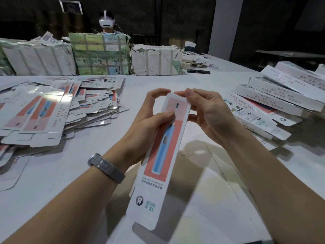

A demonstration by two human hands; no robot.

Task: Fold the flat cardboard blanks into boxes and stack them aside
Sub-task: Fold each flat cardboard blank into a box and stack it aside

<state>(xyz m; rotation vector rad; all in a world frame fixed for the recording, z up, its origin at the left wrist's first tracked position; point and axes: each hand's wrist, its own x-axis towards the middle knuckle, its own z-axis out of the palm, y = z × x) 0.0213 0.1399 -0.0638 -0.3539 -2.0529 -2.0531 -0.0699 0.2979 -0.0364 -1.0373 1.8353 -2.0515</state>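
Dim surroundings frame a broad white bench (109, 173) that carries all the work material. At the centre, held above the bench surface, is one long narrow carton (165, 152), white with a red panel and a blue toothbrush printed on its face; its far end points away from the wearer and its near flap hangs open toward the camera.

Left hand (149, 127): grip closed on the carton's left edge, thumb pressed flat on the printed face, index finger arched over to the top end. A metal mesh wristband (105, 166) sits on that wrist.

Right hand (207, 115): grip closed on the top end, thumb and forefinger pinching the end flap; the remaining fingers curl behind the carton's right edge.

Left of centre lies a loose heap of flat blanks (52, 113), overlapping at mixed angles, printed sides mostly up. At the right edge lies a stack of folded boxes (281, 95), long sides roughly parallel, some with end flaps still open.

Along the far side of the bench stand paper-wrapped bundles (100, 55) bound with tape. Behind them sits a second person wearing a white headset (106, 21); only the head and shoulders show.
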